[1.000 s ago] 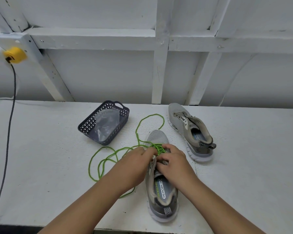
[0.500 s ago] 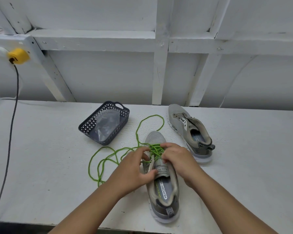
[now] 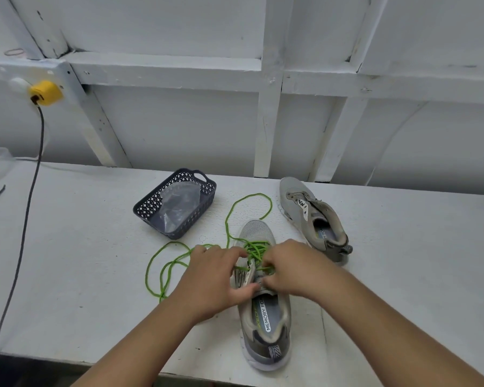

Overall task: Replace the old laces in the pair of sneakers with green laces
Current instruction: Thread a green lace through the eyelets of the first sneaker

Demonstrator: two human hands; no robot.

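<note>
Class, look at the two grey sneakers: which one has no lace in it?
The grey mesh sneaker farther back on the right: its eyelets are bare. The nearer sneaker, under both hands, carries the green lace.

Two forearms enter from the lower edge, both bare to the frame limit; no sleeve, glove, watch or band is seen on either. The left hand [image 3: 213,280] and right hand [image 3: 294,269] are uncovered, with no rings visible on the fingers shown. Fingernails are too small to assess.
</note>
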